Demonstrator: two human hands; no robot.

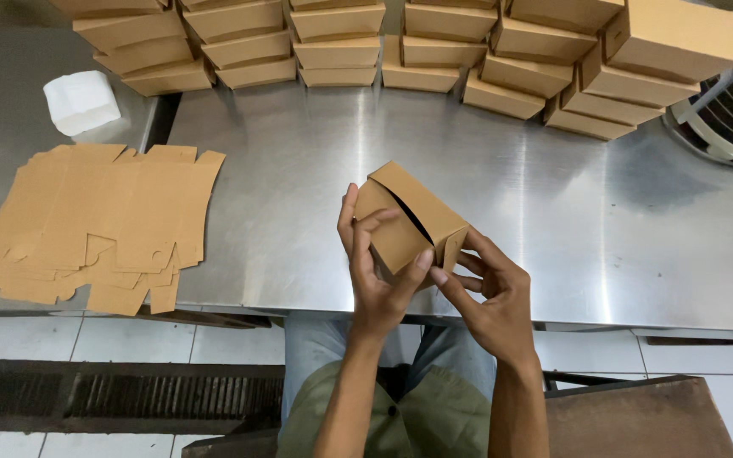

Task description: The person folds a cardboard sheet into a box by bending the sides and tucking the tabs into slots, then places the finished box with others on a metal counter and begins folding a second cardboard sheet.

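Flat blanks left; box stacks behind

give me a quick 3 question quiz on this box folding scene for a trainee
1. True or false: both hands grip the small brown box.
2. Where does the stack of flat cutouts lie? A) on the person's left B) on the person's right C) on the floor
3. Fill in: folded boxes are stacked along the table's ____ edge.

Key:
1. True: the left hand and right hand hold the small brown box.
2. A: the flat cutouts lie on the left.
3. Far: the folded boxes line the steel table.
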